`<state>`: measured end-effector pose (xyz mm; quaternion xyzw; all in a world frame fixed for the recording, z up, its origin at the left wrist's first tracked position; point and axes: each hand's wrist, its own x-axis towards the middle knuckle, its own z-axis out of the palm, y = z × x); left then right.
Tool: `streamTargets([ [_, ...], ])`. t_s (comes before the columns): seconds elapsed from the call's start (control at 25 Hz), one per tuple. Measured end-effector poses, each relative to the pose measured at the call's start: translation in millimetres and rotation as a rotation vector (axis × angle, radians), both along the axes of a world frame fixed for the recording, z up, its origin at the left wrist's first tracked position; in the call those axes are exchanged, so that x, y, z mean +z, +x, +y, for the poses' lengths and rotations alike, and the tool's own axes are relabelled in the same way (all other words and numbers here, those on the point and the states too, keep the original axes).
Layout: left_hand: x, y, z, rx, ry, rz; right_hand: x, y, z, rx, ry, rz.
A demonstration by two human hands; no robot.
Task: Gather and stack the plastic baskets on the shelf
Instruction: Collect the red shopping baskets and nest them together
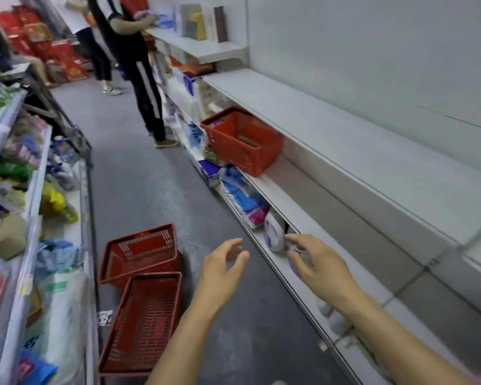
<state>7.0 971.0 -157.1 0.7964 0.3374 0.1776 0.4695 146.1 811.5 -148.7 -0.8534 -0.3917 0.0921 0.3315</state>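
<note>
One red plastic basket (pixel 245 141) sits on the white middle shelf (pixel 295 207) on the right, tilted a little, with its near end over the shelf's front edge. Two more red baskets lie on the grey floor at the left: the far one (pixel 140 252) leans on its side, the near one (pixel 146 323) lies flat in front of it. My left hand (pixel 221 269) hovers open over the floor, right of those baskets. My right hand (pixel 320 266) is open above the shelf's front edge. Neither hand holds anything.
Packaged goods (pixel 245 201) fill the lower right shelf under the basket. The left shelving (pixel 31 190) is crowded with bags and packs. Two people (pixel 139 65) stand farther up the aisle by the right shelves. Red boxes (pixel 39 43) are piled at the far end.
</note>
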Motion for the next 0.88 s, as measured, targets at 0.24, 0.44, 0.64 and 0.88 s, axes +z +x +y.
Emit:
streamTargets([
  [0.24, -3.4, 47.4, 113.2, 0.153, -0.061, 0.022, -1.5, 65.8, 132.0, 0.043, 0.050, 0.115],
  [0.44, -19.7, 103.1, 226.5, 0.117, -0.046, 0.090, -24.9, 119.4, 245.8, 0.007, 0.045, 0.191],
  [0.64, -36.9, 183.2, 353.5, 0.028, -0.126, 0.177, -51.1, 186.5, 339.7, -0.207, 0.072, 0.354],
  [0.88, -64.3, 315.6, 451.7, -0.071, -0.245, 0.221, -78.7, 289.9, 396.0, -0.509, 0.117, 0.504],
])
